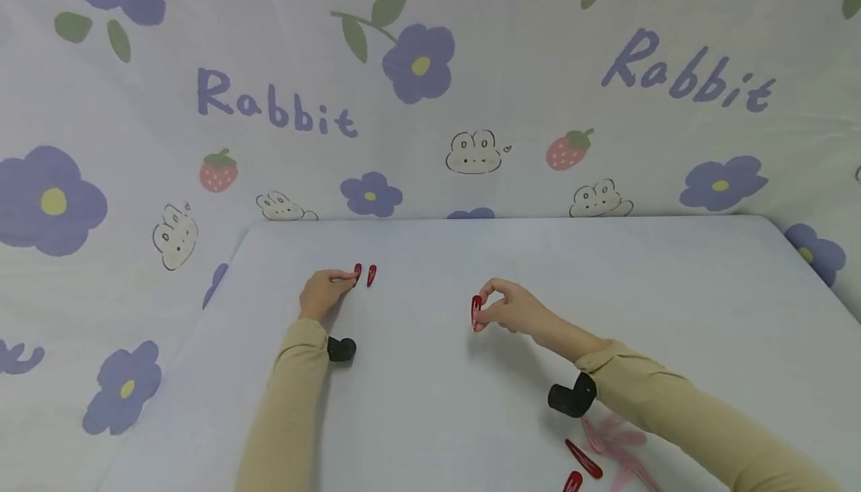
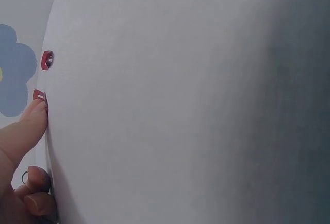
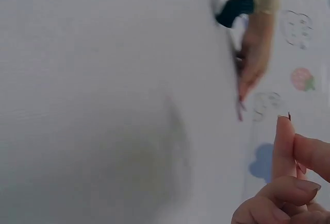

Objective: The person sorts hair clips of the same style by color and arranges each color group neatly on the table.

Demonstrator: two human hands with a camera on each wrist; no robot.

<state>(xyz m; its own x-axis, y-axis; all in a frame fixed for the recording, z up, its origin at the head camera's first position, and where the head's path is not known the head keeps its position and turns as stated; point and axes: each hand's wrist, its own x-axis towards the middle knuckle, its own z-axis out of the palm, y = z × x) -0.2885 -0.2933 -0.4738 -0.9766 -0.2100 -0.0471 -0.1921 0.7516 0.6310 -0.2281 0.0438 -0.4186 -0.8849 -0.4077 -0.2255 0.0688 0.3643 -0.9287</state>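
Note:
In the head view, my left hand pinches a red snap hair clip at the far left of the white table. Just right of it lies a second red clip, untouched. The left wrist view shows the left thumb covering part of the held clip. My right hand holds another red snap clip upright between thumb and fingertips, raised off the table. In the right wrist view, fingers hide most of that clip.
Near the front edge, more red clips lie beside a cluster of pink clips, partly hidden below the right sleeve. Behind the white table hangs a patterned cloth.

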